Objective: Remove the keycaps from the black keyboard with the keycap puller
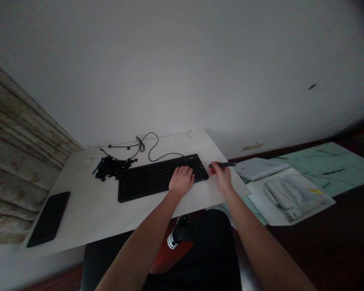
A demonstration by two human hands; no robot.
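Observation:
A black keyboard [151,178] lies at a slant on the white table. My left hand [182,180] rests on its right half, palm down, with the fingers stretched over the keys. Just past the keyboard's right end, my right hand [221,176] is closed around a slim dark tool [227,164]. The tool lies nearly level, its thin tip toward the keyboard's right edge; its exact kind is too dim to make out. Left of the keyboard is a heap of small black keycaps [109,167], with something blue at its side.
A black cable [153,147] curls behind the keyboard. A dark phone-like slab [50,218] lies at the front left of the white table [87,218]. Curtains [15,161] hang on the left. Papers [291,194] and a green marbled surface [336,165] are at right.

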